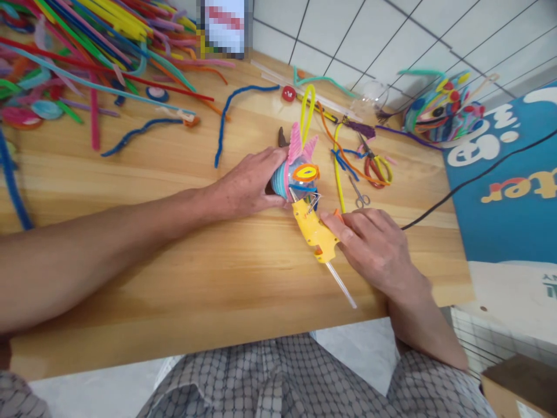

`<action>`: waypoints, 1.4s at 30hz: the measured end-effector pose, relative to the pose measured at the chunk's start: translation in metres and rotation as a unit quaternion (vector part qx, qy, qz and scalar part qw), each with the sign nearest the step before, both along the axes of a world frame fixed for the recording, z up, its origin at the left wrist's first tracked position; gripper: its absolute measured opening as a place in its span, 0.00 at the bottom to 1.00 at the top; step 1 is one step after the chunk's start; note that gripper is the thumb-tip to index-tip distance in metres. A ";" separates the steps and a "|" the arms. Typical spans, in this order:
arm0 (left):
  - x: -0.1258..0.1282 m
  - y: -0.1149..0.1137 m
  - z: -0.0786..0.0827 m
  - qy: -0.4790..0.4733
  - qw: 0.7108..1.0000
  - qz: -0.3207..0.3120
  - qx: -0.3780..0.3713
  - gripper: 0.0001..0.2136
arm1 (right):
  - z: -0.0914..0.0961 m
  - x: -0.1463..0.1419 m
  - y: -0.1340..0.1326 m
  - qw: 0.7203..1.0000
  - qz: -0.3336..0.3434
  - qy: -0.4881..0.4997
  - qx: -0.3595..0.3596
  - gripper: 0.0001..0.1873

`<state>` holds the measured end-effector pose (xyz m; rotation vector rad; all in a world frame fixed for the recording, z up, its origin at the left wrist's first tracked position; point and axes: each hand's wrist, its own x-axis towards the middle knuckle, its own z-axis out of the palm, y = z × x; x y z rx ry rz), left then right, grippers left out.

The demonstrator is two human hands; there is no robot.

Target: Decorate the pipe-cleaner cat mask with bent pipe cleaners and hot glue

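My left hand grips a small round ornament, a clear ball partly wrapped in light-blue pipe cleaner. Pink ear shapes and a yellow loop stick up from its top, and an orange-and-yellow oval sits on its side. In my right hand is a yellow glue gun, its metal nozzle at the ornament's lower edge by a blue strip; whether it touches I cannot tell. A clear glue stick pokes out of the gun's back end.
Piled pipe cleaners cover the far left of the wooden table. Scissors, small grey scissors and a yellow cutter lie right of the ornament. A wrapped colourful ball and black cord are farther right.
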<state>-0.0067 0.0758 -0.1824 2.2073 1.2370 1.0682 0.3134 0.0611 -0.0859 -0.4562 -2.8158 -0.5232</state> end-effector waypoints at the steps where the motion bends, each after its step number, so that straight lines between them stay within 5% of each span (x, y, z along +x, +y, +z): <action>1: 0.000 0.000 0.001 0.001 1.000 0.000 0.001 0.26 | 0.001 -0.001 0.000 1.000 0.003 0.005 0.003 0.30; 15: -0.001 -0.002 0.002 0.007 1.000 0.006 -0.009 0.26 | -0.002 0.000 0.002 0.999 0.006 0.031 0.020 0.35; 42: 0.000 -0.006 0.004 0.058 0.998 0.017 0.028 0.26 | -0.002 -0.004 0.002 0.999 0.017 0.032 0.014 0.26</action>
